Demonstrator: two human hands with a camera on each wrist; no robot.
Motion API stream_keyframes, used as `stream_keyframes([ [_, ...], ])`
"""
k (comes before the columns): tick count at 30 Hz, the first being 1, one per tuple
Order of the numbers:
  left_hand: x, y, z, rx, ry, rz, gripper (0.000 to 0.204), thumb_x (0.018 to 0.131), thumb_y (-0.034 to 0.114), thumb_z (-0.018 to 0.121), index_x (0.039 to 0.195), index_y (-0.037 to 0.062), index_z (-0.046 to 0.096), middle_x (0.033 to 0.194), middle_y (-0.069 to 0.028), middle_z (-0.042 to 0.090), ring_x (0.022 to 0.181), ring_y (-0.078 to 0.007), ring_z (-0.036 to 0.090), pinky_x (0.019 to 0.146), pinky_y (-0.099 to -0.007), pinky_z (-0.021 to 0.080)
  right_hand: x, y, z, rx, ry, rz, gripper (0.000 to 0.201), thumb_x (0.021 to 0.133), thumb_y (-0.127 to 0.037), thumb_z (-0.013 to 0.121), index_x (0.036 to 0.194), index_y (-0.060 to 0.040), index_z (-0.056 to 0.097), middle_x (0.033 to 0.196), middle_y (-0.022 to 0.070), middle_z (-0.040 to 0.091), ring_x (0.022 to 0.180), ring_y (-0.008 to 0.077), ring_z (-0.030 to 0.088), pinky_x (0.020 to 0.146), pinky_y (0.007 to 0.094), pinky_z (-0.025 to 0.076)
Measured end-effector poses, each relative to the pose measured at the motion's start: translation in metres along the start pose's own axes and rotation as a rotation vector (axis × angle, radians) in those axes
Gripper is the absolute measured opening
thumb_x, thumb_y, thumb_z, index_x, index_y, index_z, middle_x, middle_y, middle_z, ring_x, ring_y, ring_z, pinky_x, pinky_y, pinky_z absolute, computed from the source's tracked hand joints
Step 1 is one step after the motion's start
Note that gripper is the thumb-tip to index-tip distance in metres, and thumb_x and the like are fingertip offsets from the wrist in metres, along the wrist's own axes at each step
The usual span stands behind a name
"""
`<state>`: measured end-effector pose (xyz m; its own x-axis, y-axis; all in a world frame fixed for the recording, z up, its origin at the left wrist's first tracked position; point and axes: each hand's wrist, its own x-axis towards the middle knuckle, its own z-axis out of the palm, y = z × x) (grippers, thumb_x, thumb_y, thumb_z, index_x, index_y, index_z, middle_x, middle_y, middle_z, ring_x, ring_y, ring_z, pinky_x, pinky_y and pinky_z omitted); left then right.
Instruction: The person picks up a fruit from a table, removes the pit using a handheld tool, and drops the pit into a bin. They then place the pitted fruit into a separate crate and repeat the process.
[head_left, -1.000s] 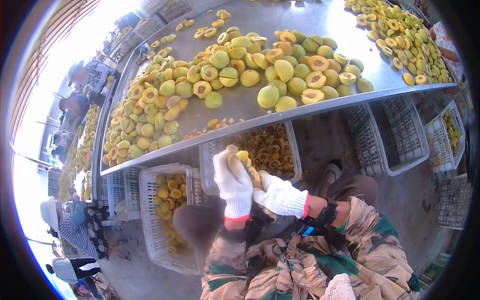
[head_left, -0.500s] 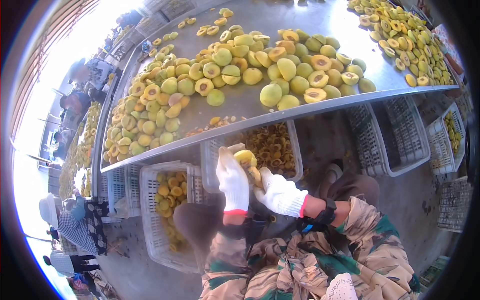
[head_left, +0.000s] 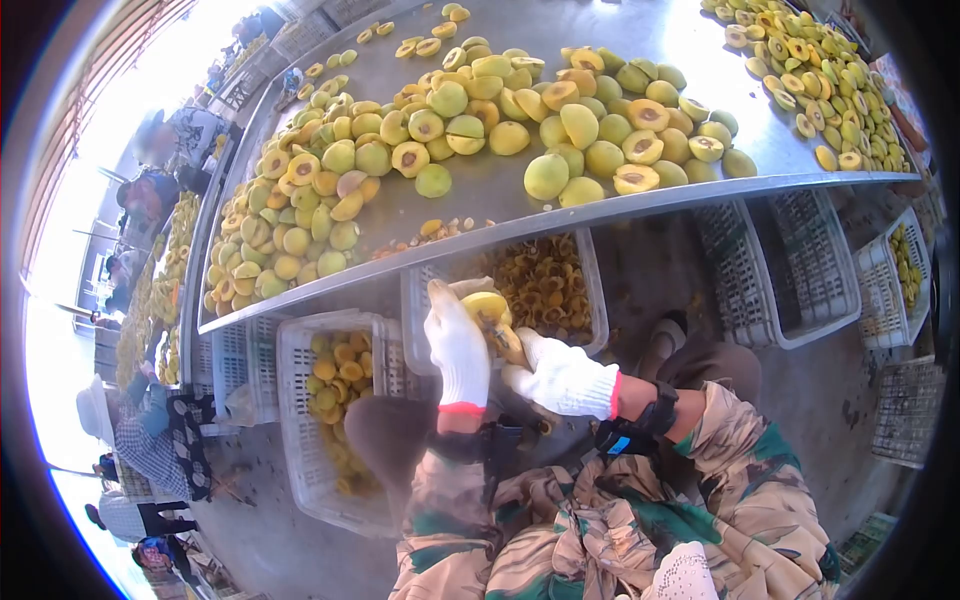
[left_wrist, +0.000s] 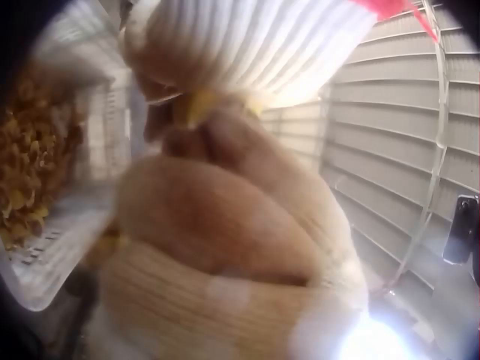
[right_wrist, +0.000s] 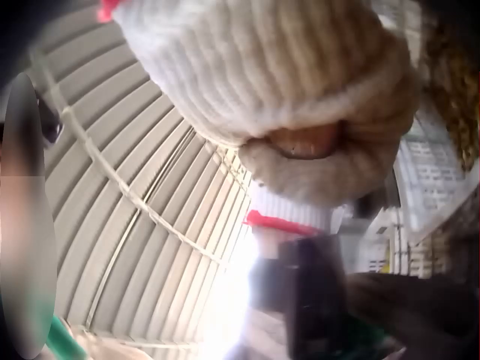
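Note:
My gloved left hand [head_left: 458, 335] holds a cut yellow peach [head_left: 486, 308], fingers curled round it, over the front of a crate. Close on its right is my gloved right hand [head_left: 562, 375], fingers curled, its fingertips right at the fruit. A smooth brown thing [right_wrist: 307, 141], like the end of a handle, shows inside the right fist in the right wrist view; I cannot tell its kind. Both white knit gloves are stained tan at the fingers. In the left wrist view, the glove's fingers [left_wrist: 300, 172] fill the middle, and the peach is mostly hidden.
A metal table [head_left: 420, 215] bears heaps of whole and halved peaches [head_left: 460, 130], with loose pits near its front edge. Below stand a crate [head_left: 597, 300] of brown-yellow scraps and a crate [head_left: 290, 430] of peach halves. Stacked crates [head_left: 790, 265] stand at right; other people work at left.
The left hand has shifted slightly left, and more of the cut peach shows between the hands than a second ago. The right hand has stayed close beside it, fingers curled.

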<state>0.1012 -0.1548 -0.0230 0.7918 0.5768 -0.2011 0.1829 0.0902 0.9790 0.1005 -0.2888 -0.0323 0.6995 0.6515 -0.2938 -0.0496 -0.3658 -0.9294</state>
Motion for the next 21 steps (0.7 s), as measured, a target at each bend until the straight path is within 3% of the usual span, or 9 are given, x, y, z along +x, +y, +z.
stream_keyframes([
  [1, -0.002, 0.001, 0.003, 0.025, 0.042, 0.041, 0.064, 0.105, 0.046, 0.028, 0.095, -0.0045, 0.066, 0.082, -0.0146, 0.069, 0.068, -0.0208, 0.064, 0.065, -0.0299, 0.053, 0.002, 0.005, 0.006, -0.197, 0.126, -0.119, 0.032, 0.094, -0.025, 0.056, 0.118, -0.0054, 0.049, 0.072, 0.0059, 0.057, 0.051, 0.0130, 0.055, 0.046, 0.0300, 0.047],
  [4, 0.000, -0.012, 0.004, 0.036, 0.087, 0.219, 0.064, 0.105, 0.044, 0.027, 0.092, -0.0050, 0.067, 0.081, -0.0142, 0.069, 0.068, -0.0200, 0.065, 0.066, -0.0286, 0.053, -0.008, -0.015, -0.016, 0.489, -0.277, 0.258, 0.031, 0.094, -0.025, 0.056, 0.116, -0.0049, 0.050, 0.075, 0.0076, 0.059, 0.052, 0.0134, 0.056, 0.047, 0.0311, 0.048],
  [7, 0.006, -0.011, 0.000, 0.024, 0.022, 0.175, 0.065, 0.106, 0.044, 0.027, 0.093, -0.0051, 0.067, 0.081, -0.0137, 0.069, 0.069, -0.0195, 0.065, 0.067, -0.0284, 0.053, -0.007, -0.009, -0.017, 0.558, -0.317, 0.237, 0.030, 0.093, -0.024, 0.056, 0.115, -0.0045, 0.050, 0.075, 0.0071, 0.058, 0.051, 0.0132, 0.055, 0.047, 0.0307, 0.047],
  [10, 0.003, -0.012, 0.003, 0.016, 0.036, 0.174, 0.065, 0.106, 0.044, 0.027, 0.094, -0.0051, 0.067, 0.081, -0.0136, 0.069, 0.069, -0.0193, 0.064, 0.068, -0.0285, 0.053, 0.004, 0.010, 0.008, -0.179, 0.192, -0.174, 0.028, 0.093, -0.022, 0.057, 0.113, -0.0050, 0.048, 0.071, 0.0035, 0.054, 0.049, 0.0115, 0.051, 0.045, 0.0285, 0.045],
  [13, -0.002, -0.017, 0.010, -0.012, 0.094, 0.269, 0.066, 0.106, 0.045, 0.026, 0.094, -0.0045, 0.068, 0.082, -0.0129, 0.069, 0.071, -0.0193, 0.064, 0.069, -0.0282, 0.053, -0.008, -0.011, -0.020, 0.530, -0.316, 0.231, 0.031, 0.093, -0.025, 0.057, 0.115, -0.0041, 0.050, 0.077, 0.0083, 0.060, 0.055, 0.0159, 0.058, 0.051, 0.0312, 0.049],
  [14, 0.000, -0.016, 0.008, -0.012, 0.073, 0.268, 0.066, 0.106, 0.045, 0.026, 0.095, -0.0044, 0.068, 0.082, -0.0127, 0.070, 0.072, -0.0193, 0.065, 0.070, -0.0282, 0.053, -0.008, -0.005, -0.021, 0.604, -0.363, 0.233, 0.034, 0.092, -0.027, 0.057, 0.116, -0.0041, 0.052, 0.082, 0.0115, 0.064, 0.059, 0.0179, 0.062, 0.056, 0.0325, 0.051],
  [19, -0.012, -0.003, 0.012, 0.042, 0.055, 0.191, 0.059, 0.106, 0.041, 0.027, 0.101, -0.0040, 0.066, 0.093, -0.0125, 0.070, 0.080, -0.0201, 0.065, 0.074, -0.0302, 0.052, 0.002, 0.014, 0.002, -0.054, 0.063, -0.044, 0.033, 0.092, -0.026, 0.057, 0.117, -0.0052, 0.053, 0.080, 0.0105, 0.064, 0.056, 0.0148, 0.060, 0.052, 0.0304, 0.050],
  [20, -0.008, -0.019, 0.014, 0.094, 0.113, 0.312, 0.059, 0.107, 0.041, 0.028, 0.101, -0.0037, 0.066, 0.092, -0.0124, 0.069, 0.078, -0.0202, 0.065, 0.074, -0.0300, 0.053, 0.005, 0.028, 0.009, -0.172, 0.175, -0.146, 0.032, 0.093, -0.026, 0.057, 0.117, -0.0055, 0.053, 0.078, 0.0096, 0.064, 0.054, 0.0137, 0.059, 0.051, 0.0298, 0.049],
  [21, -0.008, -0.018, 0.014, 0.068, 0.062, 0.286, 0.060, 0.106, 0.044, 0.028, 0.102, -0.0038, 0.065, 0.090, -0.0130, 0.069, 0.076, -0.0203, 0.065, 0.072, -0.0305, 0.053, 0.002, 0.021, 0.003, 0.014, 0.038, -0.028, 0.031, 0.093, -0.026, 0.057, 0.116, -0.0057, 0.053, 0.077, 0.0090, 0.063, 0.053, 0.0137, 0.058, 0.050, 0.0297, 0.049],
])
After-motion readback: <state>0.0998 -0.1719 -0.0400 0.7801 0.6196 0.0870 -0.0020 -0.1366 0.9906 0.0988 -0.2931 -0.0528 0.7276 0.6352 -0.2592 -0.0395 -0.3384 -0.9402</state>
